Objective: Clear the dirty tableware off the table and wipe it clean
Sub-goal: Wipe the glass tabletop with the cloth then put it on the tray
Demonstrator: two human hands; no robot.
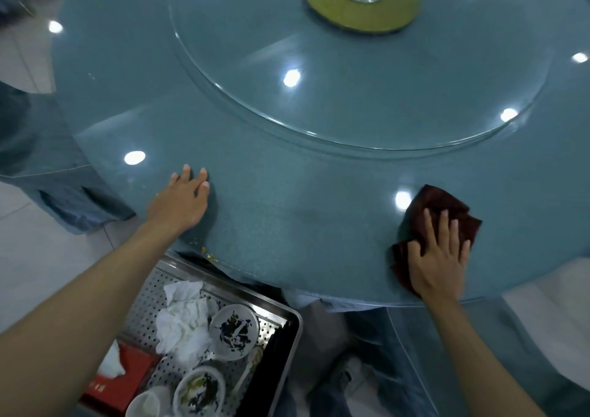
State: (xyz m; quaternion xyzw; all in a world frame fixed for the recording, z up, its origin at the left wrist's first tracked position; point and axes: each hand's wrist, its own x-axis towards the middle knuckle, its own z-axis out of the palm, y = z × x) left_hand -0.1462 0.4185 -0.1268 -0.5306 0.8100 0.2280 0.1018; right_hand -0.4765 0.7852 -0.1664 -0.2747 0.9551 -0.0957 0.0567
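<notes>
Under the right hand, a dark red cloth lies on the tabletop.
Its fingers spread flat across the crumpled cloth, whose long axis runs from near edge toward the glass turntable; left hand rests flat, fingers loosely together.

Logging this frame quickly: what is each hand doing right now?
Left hand: open, flat on the table, holding nothing.
Right hand: open, pressing the dark red cloth onto the table.
</notes>
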